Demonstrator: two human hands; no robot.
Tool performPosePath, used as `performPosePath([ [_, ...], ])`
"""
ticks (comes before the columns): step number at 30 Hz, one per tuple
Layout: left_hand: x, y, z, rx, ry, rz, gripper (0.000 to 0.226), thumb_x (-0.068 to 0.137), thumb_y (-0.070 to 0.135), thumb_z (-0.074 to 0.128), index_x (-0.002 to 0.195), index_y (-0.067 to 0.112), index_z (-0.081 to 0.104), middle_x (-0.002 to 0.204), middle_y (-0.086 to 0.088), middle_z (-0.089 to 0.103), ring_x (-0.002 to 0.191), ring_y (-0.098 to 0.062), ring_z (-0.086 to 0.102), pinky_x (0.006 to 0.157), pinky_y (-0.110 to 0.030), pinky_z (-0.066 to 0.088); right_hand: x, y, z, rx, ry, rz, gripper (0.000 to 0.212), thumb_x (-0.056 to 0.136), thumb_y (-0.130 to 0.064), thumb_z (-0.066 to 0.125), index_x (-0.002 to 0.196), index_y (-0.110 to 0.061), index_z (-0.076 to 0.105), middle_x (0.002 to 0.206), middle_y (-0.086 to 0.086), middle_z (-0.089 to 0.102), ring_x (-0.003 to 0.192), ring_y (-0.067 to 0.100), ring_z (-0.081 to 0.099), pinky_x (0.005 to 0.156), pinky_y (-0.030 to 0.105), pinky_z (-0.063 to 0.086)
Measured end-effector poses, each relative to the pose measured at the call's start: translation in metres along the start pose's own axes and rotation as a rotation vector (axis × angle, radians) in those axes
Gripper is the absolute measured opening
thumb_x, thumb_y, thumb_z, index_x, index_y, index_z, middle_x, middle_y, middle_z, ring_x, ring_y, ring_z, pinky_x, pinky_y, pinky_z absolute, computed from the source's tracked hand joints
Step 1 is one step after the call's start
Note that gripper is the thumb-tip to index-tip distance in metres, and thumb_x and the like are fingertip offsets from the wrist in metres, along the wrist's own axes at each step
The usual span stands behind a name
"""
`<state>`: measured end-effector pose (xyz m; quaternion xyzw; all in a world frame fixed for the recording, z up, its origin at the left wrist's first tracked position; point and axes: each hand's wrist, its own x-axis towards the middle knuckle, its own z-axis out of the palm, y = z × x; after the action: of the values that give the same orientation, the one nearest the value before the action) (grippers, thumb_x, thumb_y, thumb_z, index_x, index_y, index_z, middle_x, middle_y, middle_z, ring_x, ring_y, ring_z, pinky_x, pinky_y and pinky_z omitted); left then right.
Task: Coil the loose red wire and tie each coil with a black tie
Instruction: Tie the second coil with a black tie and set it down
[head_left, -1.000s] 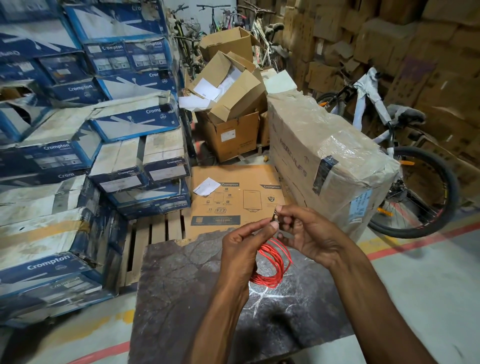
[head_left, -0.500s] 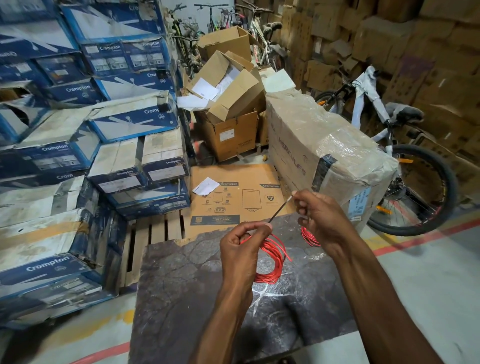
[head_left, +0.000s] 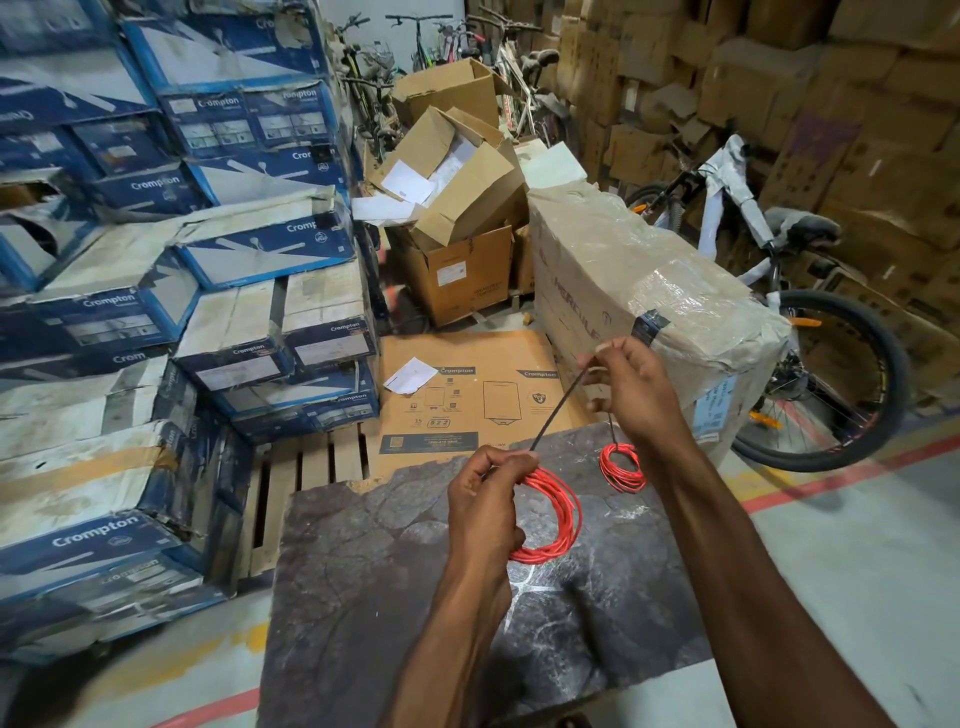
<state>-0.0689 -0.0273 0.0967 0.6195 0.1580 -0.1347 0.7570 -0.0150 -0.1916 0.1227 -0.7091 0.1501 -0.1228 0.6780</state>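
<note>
Red wire coil (head_left: 558, 514) hangs from left hand (head_left: 485, 506), fingers curled round its top, above stone slab (head_left: 363, 571). Right hand (head_left: 636, 395) pinches black tie (head_left: 558, 410), drawn taut between hands. Wire likely light, springy; best held at the gathered top so loops stay bunched

A warehouse — stacked cartons (head_left: 779, 93), boxed goods (head_left: 249, 119), parked bicycles (head_left: 810, 332).
</note>
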Motion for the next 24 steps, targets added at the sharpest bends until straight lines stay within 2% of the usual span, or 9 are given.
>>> performPosePath([
  [2,0.001,-0.002,-0.002,-0.015,0.008,-0.022,0.029,0.089,0.012,0.068,0.063,0.024,0.063,0.048,0.01,0.036,0.052,-0.012,0.021,0.047,-0.024,0.016,-0.001,0.001,0.003,0.155,-0.077,0.095,0.017,0.11,-0.023,0.043,0.097,-0.019,0.054,0.095,0.001,0.079,0.088,0.019,0.067,0.066,0.03,0.052],
  [6,0.002,-0.004,-0.003,-0.058,0.025,-0.029,0.014,0.09,0.016,0.07,0.077,0.023,0.071,0.047,0.011,0.034,0.051,-0.011,0.019,0.048,-0.025,0.017,-0.012,0.005,0.012,0.297,-0.214,0.178,0.018,0.106,-0.024,0.054,0.116,-0.01,0.058,0.094,0.005,0.08,0.083,0.018,0.072,0.072,0.028,0.058],
  [8,0.004,-0.005,-0.003,-0.078,0.021,-0.03,0.01,0.09,0.018,0.071,0.081,0.02,0.071,0.045,0.015,0.038,0.049,-0.01,0.021,0.046,-0.023,0.019,-0.015,0.011,0.017,0.317,-0.219,0.175,0.027,0.102,-0.014,0.061,0.126,-0.004,0.056,0.094,0.006,0.079,0.08,0.016,0.072,0.072,0.026,0.06],
  [11,0.004,-0.005,-0.002,-0.093,0.006,-0.042,0.015,0.09,0.019,0.072,0.077,0.021,0.066,0.046,0.016,0.04,0.048,-0.008,0.023,0.044,-0.021,0.022,-0.014,0.016,0.021,0.368,-0.161,0.155,0.038,0.099,-0.008,0.064,0.134,-0.001,0.05,0.094,0.005,0.08,0.078,0.011,0.075,0.073,0.023,0.06],
  [14,0.005,-0.005,-0.003,-0.072,-0.017,-0.051,0.023,0.091,0.019,0.07,0.069,0.024,0.063,0.049,0.013,0.035,0.048,-0.009,0.024,0.046,-0.023,0.025,-0.012,0.019,0.024,0.269,-0.116,0.036,0.023,0.099,-0.006,0.064,0.122,-0.002,0.063,0.09,0.003,0.081,0.083,0.012,0.076,0.082,0.027,0.061],
  [17,0.007,-0.005,-0.003,-0.034,-0.046,-0.053,0.029,0.09,0.017,0.068,0.063,0.024,0.058,0.055,0.008,0.032,0.048,-0.011,0.026,0.047,-0.025,0.025,-0.009,0.019,0.023,0.11,-0.043,-0.137,0.01,0.098,-0.005,0.067,0.105,-0.008,0.073,0.087,0.006,0.081,0.085,0.018,0.077,0.083,0.033,0.062],
  [20,0.006,-0.004,-0.002,-0.006,-0.065,-0.054,0.029,0.091,0.016,0.065,0.064,0.022,0.057,0.056,0.005,0.03,0.046,-0.012,0.025,0.046,-0.024,0.027,-0.004,0.016,0.023,-0.006,0.019,-0.252,0.017,0.096,-0.006,0.07,0.091,-0.022,0.074,0.085,0.005,0.08,0.084,0.024,0.078,0.08,0.037,0.063],
  [22,0.007,-0.003,-0.002,0.005,-0.071,-0.048,0.025,0.09,0.016,0.064,0.067,0.02,0.056,0.057,0.005,0.03,0.046,-0.012,0.025,0.044,-0.023,0.03,0.0,0.015,0.025,-0.02,0.037,-0.273,0.014,0.096,-0.008,0.071,0.092,-0.021,0.074,0.083,0.003,0.08,0.083,0.023,0.078,0.079,0.037,0.063],
  [24,0.007,-0.001,-0.003,0.011,-0.084,-0.053,0.02,0.09,0.017,0.064,0.071,0.019,0.056,0.058,0.004,0.03,0.047,-0.013,0.024,0.043,-0.024,0.031,0.001,0.016,0.025,-0.007,0.009,-0.271,0.007,0.097,-0.009,0.07,0.099,-0.012,0.076,0.084,0.005,0.08,0.084,0.023,0.078,0.079,0.036,0.063],
])
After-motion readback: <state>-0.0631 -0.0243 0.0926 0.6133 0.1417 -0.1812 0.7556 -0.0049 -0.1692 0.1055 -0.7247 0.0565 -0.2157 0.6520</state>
